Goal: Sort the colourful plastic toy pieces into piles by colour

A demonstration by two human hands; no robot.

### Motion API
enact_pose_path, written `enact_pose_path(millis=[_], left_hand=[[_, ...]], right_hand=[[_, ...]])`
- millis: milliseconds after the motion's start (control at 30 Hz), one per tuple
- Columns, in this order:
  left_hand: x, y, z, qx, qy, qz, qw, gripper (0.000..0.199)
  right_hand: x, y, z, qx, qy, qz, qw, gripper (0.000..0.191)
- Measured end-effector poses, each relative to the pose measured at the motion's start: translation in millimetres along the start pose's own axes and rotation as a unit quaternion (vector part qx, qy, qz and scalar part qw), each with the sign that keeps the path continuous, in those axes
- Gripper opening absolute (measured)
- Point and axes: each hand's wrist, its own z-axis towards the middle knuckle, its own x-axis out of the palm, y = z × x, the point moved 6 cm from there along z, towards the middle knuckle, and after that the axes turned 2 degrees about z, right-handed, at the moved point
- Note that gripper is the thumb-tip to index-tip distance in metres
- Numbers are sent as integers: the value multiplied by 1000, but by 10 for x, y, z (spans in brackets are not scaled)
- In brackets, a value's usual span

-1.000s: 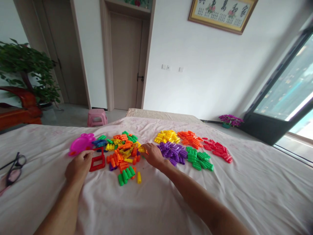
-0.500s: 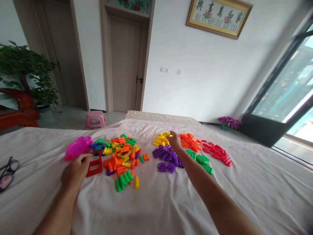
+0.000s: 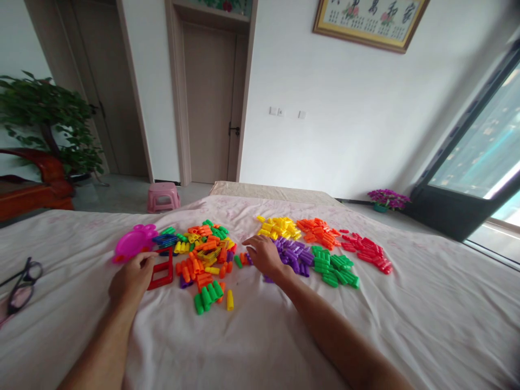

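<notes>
My left hand (image 3: 132,279) rests on the cloth at the left, fingers curled against the left side of a red plastic frame (image 3: 163,280), whose near edge they cover. Beside it lies a mixed pile of coloured plastic tube pieces (image 3: 205,252). My right hand (image 3: 265,255) hovers between this pile and a heap of purple pieces (image 3: 296,254), partly hiding the purple ones. Its fingers reach leftward, apart, and nothing shows in them. Behind it sits a yellow heap (image 3: 280,227). Orange pieces (image 3: 319,233), green pieces (image 3: 335,266) and red pieces (image 3: 369,253) form separate heaps to the right.
A magenta plastic plate (image 3: 134,245) lies beyond my left hand. Eyeglasses (image 3: 22,287) are at the far left of the bed-like, cloth-covered surface (image 3: 227,352). A pink stool (image 3: 163,197), a potted plant (image 3: 44,122) and purple flowers (image 3: 388,199) stand beyond it.
My right hand has moved from the yellow heap leftward and nearer, toward the mixed pile. The yellow heap now shows fully. My left hand stays at the red frame. The view has shifted slightly.
</notes>
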Motion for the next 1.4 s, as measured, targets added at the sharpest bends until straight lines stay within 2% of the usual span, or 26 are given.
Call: enact_pose_path(millis=[133,233,367,567,667,767,900,1100,1267,1400], left_hand=[[3,6,-1,0,-5,2,1000,49],[-2,-2,1,5,-10,-6,1000,46],[-8,-3,-2,8,-13,-15,1000,43],[3,6,-5,-1,-4,0,1000,47],[-5,-6,-8,-5,0,7,1000,47],[-16,-20,-10,2,6,18,1000,48],[-20,-8,-3,11,9,26,1000,49],[-16,-15,-6,11,14,29,999,51],[-11,-22,-19,2,24,35,999,54],[-4,-19,-3,12,20,37,999,54]], right_hand=[[120,253,-67,-50,64,-55,995,28],[230,239,-102,-50,108,-86,989,40],[277,142,-110,-16,139,-94,986,45],[209,86,-127,-19,158,-104,982,22],[181,46,-151,-22,150,-109,982,19],[151,-17,-179,-13,122,-100,987,20],[66,-96,-211,4,66,-55,996,32],[-230,-252,-178,34,-77,8,996,31],[-462,-667,-176,151,-160,3,975,34],[-609,-1052,-241,202,-225,30,953,35]])
